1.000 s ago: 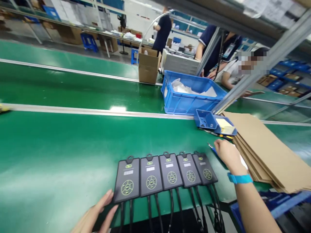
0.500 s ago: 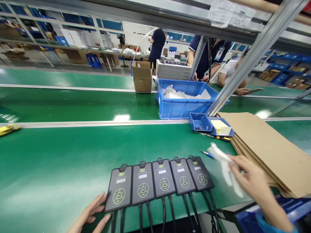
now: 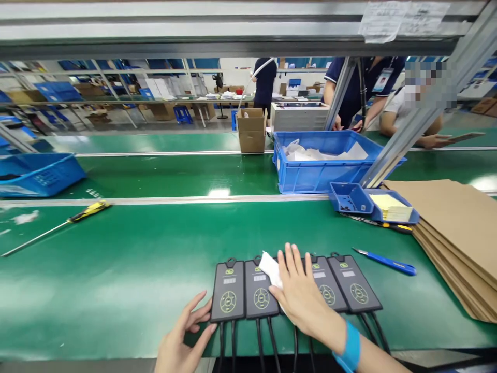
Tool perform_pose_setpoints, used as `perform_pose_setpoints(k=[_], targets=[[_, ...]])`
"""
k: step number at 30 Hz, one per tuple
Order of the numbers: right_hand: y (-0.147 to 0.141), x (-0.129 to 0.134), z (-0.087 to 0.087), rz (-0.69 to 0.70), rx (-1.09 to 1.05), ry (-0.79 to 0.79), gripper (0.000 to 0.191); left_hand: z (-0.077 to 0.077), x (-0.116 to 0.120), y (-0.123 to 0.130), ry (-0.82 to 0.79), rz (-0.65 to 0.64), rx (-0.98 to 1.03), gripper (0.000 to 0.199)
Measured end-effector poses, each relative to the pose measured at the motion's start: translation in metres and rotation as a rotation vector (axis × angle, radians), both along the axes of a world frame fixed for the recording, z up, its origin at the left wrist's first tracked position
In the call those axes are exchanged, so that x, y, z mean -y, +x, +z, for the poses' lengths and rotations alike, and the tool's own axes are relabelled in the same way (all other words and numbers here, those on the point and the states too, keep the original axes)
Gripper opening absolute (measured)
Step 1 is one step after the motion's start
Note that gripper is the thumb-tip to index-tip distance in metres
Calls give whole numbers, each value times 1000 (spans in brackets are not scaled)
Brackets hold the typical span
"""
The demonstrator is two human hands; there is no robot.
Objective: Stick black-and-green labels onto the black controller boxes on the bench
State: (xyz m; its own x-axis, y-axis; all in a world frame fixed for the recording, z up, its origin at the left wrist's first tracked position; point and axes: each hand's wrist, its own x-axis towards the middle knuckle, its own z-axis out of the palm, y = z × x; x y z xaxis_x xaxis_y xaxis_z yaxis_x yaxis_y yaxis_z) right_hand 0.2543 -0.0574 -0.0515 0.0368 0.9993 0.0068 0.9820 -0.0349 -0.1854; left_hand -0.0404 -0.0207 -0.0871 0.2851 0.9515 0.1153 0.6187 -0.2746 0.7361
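Keypad units [image 3: 228, 298], black with cables, are lined up on a green table [image 3: 155, 248] beneath and beside the hands. The outer edge of the leftmost unit is touched by the left hand [image 3: 186, 331], its thumb and fingers parted and nothing enclosed. White cloth [image 3: 271, 268] is pressed to the row's middle under the right hand [image 3: 301, 295], fingers outstretched. A blue knife [image 3: 390, 262] is seen right of that grip; beyond it, a blue crate [image 3: 306, 177].

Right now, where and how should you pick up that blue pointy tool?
I'd grip the blue tool by its long handle, near the right end, coming from above and the right: it lies flat, with its thin metal tip pointing left.
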Motion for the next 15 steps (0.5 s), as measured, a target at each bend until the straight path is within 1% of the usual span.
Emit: perform_pose_setpoints(k=[2, 4, 6, 9, 11, 12, 13, 14, 15], targets=[[-30, -22, 7, 77, -50, -6, 71, -1, 1, 1, -5, 3, 25, 51], [-58, -35, 12, 186, -123, -8, 72, -2, 2, 2, -14, 15, 56, 54], [-83, -37, 15, 319, -197, 1, 71, -3, 3, 3, -33, 61, 74, 61], [-107, -23, 15, 488, -283, 10, 61, -3, 4, 4, -73, 123, 75, 79], [-105, -10, 15, 595, -341, -30, 54, -2, 5, 5, -90, 136, 97, 86], [-96, -4, 16, 628, -373, -54, 51, -2, 5, 7, -90, 136, 122, 86], [-82, 1, 19, 621, -409, -65, 49, -2, 5, 8, -85, 143, 148, 85], [-62, 6, 23, 559, -448, -51, 46, -2, 5, 10, -81, 155, 173, 82], [-36, 10, 29, 441, -472, -9, 43, -2, 5, 12, -79, 163, 193, 80]])
